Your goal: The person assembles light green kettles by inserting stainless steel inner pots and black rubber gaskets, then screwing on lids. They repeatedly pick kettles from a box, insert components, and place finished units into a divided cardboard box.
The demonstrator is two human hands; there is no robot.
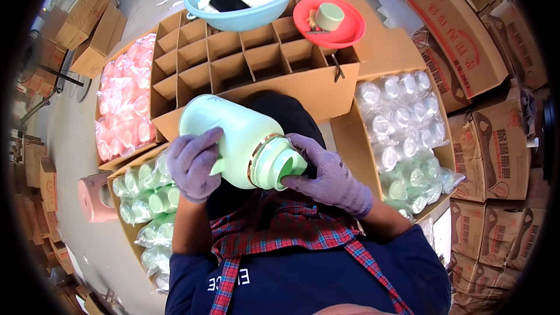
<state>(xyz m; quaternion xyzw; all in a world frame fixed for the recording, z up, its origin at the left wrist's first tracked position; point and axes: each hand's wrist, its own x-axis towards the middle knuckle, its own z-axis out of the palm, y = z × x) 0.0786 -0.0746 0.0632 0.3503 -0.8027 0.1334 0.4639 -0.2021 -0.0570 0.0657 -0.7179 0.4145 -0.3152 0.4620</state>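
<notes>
A mint-green vacuum jug (230, 134) lies tilted across my lap, its base up to the left and its open mouth toward the lower right. A copper-coloured band circles its shoulder, below a lighter green neck piece (279, 162). My left hand (192, 166), in a grey-purple glove, is closed round the handle side of the jug, with part of the handle showing below the fingers. My right hand (329, 176), gloved alike, pinches the rim of the neck piece between thumb and fingers.
Ahead stands a divided carton (309, 96); at its far edge are a blue basin (251, 21) holding white pieces and a black phone (228, 0), and a red dish (354, 28) with a green cup (330, 16). Bagged pink parts (125, 99), green parts (140, 189) and clear parts (402, 116) fill side boxes.
</notes>
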